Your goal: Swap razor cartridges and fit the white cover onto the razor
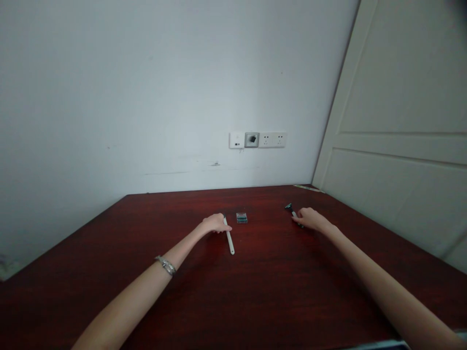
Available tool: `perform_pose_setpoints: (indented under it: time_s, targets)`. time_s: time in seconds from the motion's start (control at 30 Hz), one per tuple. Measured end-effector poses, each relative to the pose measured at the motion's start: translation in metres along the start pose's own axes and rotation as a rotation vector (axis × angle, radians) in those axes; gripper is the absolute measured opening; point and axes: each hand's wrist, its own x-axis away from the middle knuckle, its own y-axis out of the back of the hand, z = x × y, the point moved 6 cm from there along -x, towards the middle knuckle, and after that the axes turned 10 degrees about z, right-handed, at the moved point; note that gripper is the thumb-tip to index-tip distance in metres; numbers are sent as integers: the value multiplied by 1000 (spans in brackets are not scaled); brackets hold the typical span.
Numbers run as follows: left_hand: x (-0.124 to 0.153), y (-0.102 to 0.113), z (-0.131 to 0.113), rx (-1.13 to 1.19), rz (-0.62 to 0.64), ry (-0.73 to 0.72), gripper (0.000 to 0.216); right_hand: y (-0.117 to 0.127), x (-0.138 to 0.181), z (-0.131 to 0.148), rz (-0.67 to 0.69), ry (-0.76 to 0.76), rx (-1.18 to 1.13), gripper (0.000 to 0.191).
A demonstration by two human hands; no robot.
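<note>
My left hand point(217, 223) is closed around the upper part of a slim white handle point(230, 243) with a hole at its near end. A small dark bit shows at the far end, but my fingers hide most of that part, so its kind cannot be made out. To the right of this hand lies a small clear plastic case point(241, 218) with dark contents. Farther right, my right hand point(310, 218) grips the handle of a razor point(289, 207). The razor's dark head points away and to the left, and the fingers cover part of its handle.
A dark red wooden table point(226, 301) carries these things. Behind it stands a pale wall with a row of sockets point(273, 140). A white panelled door point(394, 141) borders the right side. A thin pale strip point(308, 188) lies by the far right corner.
</note>
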Motion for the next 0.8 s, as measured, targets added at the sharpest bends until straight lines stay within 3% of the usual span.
perform_pose_setpoints:
  time_s: [0.1,0.2,0.37,0.5,0.63,0.8]
  targets:
    - [1,7,3,2,-48,48,34,13,9,9,-46,-15,0,41]
    - [1,20,13,49,-118,56,35,26,24,43,-106,20,14,41]
    - [3,42,42,176,-272,71,28,13,62,154,-49,320,17,36]
    - [5,53,60,229,-344,89,26,-5,84,225,-32,449,87,45]
    - [3,60,75,242,-406,100,31,-16,85,257,13,465,87,50]
    - [-2,64,86,262,-447,106,40,-27,82,270,50,457,81,39]
